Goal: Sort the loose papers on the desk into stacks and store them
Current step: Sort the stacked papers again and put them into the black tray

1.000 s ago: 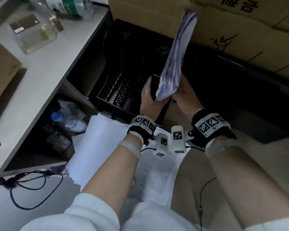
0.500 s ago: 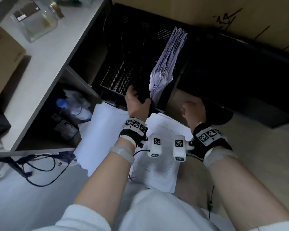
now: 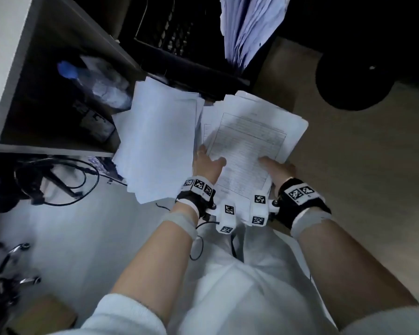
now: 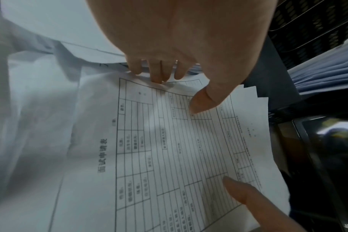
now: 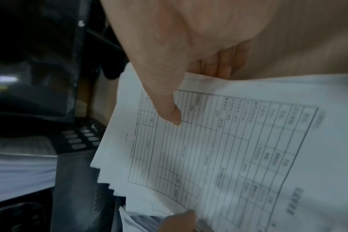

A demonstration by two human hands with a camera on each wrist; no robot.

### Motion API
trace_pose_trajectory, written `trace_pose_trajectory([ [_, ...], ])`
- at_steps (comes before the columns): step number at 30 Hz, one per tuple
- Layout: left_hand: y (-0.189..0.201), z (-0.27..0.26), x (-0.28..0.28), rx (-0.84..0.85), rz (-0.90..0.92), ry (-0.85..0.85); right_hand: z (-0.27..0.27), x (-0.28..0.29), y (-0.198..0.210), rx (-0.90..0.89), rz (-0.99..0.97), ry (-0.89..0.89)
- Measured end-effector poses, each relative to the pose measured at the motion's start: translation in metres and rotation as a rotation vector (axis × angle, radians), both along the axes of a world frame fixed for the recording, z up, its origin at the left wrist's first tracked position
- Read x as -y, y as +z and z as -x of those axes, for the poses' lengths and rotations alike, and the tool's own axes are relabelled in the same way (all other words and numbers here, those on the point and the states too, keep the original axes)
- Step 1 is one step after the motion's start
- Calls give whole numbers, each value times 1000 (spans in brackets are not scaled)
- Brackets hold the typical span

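We judge the task partway done: one sheaf of papers point(image 3: 249, 27) stands filed in the black mesh tray point(image 3: 169, 32), our left hand point(image 3: 207, 163) and right hand point(image 3: 277, 169) pinch the stack of printed forms point(image 3: 249, 141) over our lap, and the blank-sheet pile point(image 3: 157, 143) beside it waits.

obstacles: black file tray point(image 3: 179, 44) ahead, desk shelf point(image 3: 65, 76) left | free: bare floor point(image 3: 348, 165) right

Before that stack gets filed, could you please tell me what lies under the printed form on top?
Under the printed form, more white sheets show as fanned edges. Both thumbs press on top, left hand and right hand; their fingers go beneath. What those sheets carry is covered.
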State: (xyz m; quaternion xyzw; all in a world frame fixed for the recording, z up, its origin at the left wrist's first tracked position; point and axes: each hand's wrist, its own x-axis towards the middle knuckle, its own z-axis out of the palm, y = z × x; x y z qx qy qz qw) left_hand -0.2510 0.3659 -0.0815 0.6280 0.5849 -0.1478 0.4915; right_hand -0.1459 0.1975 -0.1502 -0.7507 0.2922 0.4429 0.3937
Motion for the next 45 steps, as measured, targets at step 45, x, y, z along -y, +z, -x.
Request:
trace_pose_trajectory([
  [45,148,-121,105,792,-218,298,-72,110,175,591,-321,86],
])
